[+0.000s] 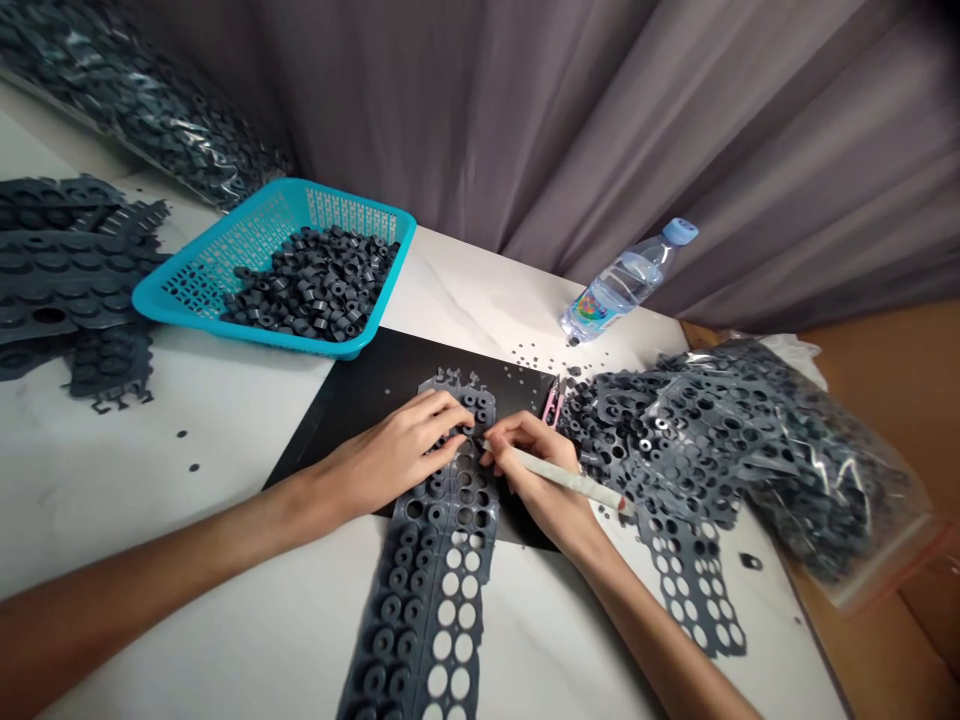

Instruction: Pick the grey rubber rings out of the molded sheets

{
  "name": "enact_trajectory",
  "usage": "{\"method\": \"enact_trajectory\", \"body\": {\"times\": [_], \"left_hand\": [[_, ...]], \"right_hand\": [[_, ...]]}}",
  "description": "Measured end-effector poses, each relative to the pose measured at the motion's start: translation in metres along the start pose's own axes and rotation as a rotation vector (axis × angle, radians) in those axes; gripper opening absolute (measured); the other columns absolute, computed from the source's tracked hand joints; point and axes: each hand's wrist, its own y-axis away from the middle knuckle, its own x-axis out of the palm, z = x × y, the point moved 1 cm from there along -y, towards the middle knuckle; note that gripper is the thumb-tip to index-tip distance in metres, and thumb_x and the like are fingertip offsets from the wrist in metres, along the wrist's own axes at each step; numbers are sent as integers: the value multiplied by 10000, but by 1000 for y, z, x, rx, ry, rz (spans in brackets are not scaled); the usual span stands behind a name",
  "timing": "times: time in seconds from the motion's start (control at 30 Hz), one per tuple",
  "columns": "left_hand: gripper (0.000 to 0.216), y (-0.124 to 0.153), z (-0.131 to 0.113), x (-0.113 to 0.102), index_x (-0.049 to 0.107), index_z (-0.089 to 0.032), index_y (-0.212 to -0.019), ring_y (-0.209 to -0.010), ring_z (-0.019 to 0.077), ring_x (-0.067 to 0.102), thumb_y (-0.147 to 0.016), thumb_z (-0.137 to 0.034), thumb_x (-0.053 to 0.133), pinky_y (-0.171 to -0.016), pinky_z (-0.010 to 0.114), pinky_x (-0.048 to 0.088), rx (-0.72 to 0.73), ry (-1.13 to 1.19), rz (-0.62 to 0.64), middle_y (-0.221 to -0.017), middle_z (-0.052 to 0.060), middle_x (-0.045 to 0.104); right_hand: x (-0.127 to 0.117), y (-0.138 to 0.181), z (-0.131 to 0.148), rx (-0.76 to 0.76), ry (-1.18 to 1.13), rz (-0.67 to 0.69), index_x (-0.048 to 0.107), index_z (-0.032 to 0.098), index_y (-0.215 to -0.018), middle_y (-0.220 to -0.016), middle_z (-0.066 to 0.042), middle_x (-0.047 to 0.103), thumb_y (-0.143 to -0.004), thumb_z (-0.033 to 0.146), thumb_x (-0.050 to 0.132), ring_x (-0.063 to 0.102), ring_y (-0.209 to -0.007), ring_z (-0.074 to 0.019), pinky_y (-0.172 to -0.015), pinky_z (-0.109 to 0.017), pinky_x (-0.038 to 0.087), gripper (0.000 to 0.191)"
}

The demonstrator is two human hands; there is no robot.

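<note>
A long dark grey rubber sheet (442,570) of moulded rings runs from the near edge up onto a black mat (322,430). Rings still sit in its left rows; many right-hand holes are bare. My left hand (401,450) rests on the sheet's upper part, thumb and fingers bent in and holding it among the rings. In my right hand (536,460) is a slim white pen-like tool (577,480) with a reddish rear end. Its tip points at the sheet beside my left fingertips and is partly hidden by my fingers. Pink-handled snips (553,402) lie just beyond my right hand.
A turquoise basket (292,345) holds many loose rings (322,285). Uncut sheets (67,270) lie at left, a clear bag of parts (150,110) behind. On the right are punched-out sheets (667,430), another plastic bag (832,490) and a leaning water bottle (622,285).
</note>
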Motion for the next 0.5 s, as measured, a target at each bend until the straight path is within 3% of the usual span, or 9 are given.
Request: {"method": "enact_trajectory", "body": {"times": [0.33,0.5], "left_hand": [[194,0,2,1,649,-193,-1146,-1135,214,614,-1081,-185,466,-1084,395,499,35,-80,5,-1173,66,641],[223,0,0,-1,666,-178,-1171,-1154,232,605,-1079,-166,463,-1078,410,509,61,-100,25,-1188,81,642]], "right_hand": [[2,-1,2,-16,3,-7,636,210,-942,-814,-12,733,-972,304,627,663,-687,-157,-590,-245,479,99],[3,-2,3,-53,24,-4,620,216,-920,-812,7,710,-954,243,617,678,-746,-165,-661,-255,492,44]]}}
